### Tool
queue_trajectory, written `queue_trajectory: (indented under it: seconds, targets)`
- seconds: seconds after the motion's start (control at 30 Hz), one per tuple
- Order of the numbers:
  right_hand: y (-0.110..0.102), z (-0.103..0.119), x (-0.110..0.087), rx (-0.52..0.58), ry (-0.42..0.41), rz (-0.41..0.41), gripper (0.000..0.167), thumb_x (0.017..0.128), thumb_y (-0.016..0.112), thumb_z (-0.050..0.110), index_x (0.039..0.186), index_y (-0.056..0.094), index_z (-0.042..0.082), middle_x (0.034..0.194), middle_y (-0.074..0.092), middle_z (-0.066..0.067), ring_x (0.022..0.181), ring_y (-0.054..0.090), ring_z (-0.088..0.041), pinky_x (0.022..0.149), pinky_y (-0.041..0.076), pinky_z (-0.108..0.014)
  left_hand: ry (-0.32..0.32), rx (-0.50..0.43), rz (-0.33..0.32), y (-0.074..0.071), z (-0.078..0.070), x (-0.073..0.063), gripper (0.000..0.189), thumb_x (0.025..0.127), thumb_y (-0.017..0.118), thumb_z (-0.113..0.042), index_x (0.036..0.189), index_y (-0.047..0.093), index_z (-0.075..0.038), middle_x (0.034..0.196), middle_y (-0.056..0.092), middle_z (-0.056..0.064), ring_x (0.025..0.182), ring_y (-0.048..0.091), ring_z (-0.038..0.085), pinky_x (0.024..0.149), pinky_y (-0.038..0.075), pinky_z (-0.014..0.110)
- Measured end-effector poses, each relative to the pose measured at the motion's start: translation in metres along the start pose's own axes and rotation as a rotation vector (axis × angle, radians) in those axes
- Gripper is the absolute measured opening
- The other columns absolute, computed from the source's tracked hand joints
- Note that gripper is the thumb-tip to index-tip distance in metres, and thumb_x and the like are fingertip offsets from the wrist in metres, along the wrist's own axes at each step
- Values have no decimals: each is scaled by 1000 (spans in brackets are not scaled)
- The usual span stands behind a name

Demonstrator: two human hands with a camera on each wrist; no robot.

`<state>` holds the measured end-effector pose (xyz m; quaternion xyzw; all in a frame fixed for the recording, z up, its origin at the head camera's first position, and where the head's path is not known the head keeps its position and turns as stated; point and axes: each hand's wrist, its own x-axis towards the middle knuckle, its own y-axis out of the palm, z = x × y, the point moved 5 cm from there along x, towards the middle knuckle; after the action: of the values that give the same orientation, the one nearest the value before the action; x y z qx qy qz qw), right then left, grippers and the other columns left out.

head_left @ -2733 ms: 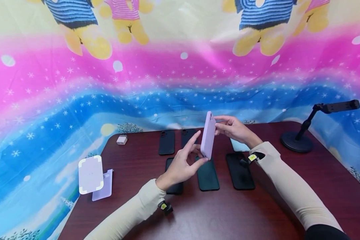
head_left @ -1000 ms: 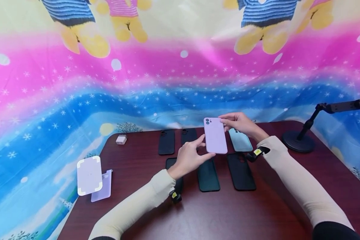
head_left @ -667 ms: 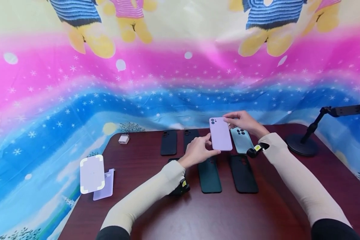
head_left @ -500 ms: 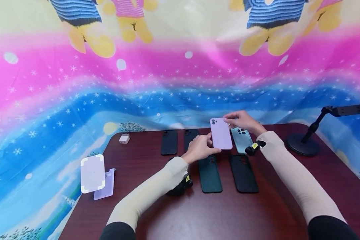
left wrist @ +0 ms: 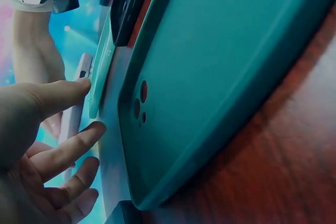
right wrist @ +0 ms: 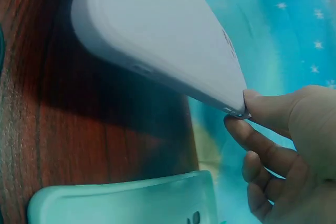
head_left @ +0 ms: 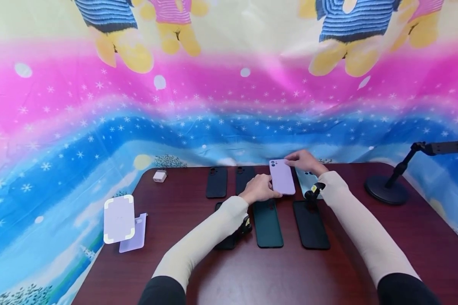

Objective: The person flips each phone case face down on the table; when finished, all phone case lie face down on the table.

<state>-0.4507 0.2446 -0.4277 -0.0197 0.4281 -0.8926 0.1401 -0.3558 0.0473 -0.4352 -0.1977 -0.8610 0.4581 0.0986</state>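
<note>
A lilac phone case [head_left: 282, 178] is held low over the back of the table, camera holes at its top left. My right hand [head_left: 304, 161] pinches its top right corner between thumb and fingers, as the right wrist view shows at the case's tip [right wrist: 236, 106]. My left hand [head_left: 260, 188] is at its lower left corner, thumb along the bottom edge and fingers at the left side. In the left wrist view the lilac case [left wrist: 71, 124] appears edge-on behind my thumb and fingers. A shadow lies on the wood under the case.
Dark phone cases [head_left: 216, 182] lie in the back row, with a light blue case [head_left: 308, 182] to the right. In front are a green case [head_left: 268, 224] and black case [head_left: 311, 224]. A white charger [head_left: 160, 176], lilac stand [head_left: 119, 219] and black stand [head_left: 387, 188] sit farther out.
The lilac case was turned from edge-on until its back showed, then shifted slightly right. Since half a second ago both hands have lowered it toward the back row.
</note>
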Motion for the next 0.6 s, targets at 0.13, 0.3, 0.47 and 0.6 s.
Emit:
queue_trajectory:
  seconds: [0.13,0.3,0.47,0.6]
  targets:
    - [5,-1,6,-36,7,0,42,106,57,30,140,63,7,142,61,-23,130,56,-44,107,42,-61,-27,36,28,1,4,6,32,86,83,-43,97,70,-16,84,72,-4,65,62,8,58,47,25]
    - [10,-1,11,-113,8,0,41,106,56,32,139,65,9,141,63,-21,131,54,-44,109,22,-68,-54,81,54,1,8,10,33,85,84,-44,93,69,-16,80,66,-2,66,61,13,59,46,28]
    - [14,-5,16,-145,7,1,39,106,57,31,136,67,10,142,62,-21,133,52,-45,111,19,-70,-59,120,65,2,9,13,33,85,83,-44,91,68,-15,78,63,-1,65,59,15,58,45,29]
    - [19,-9,18,-180,15,0,37,106,58,31,134,69,11,141,63,-20,133,52,-45,113,13,-74,-67,158,83,6,8,15,35,86,82,-47,87,67,-16,76,64,0,64,59,15,58,45,29]
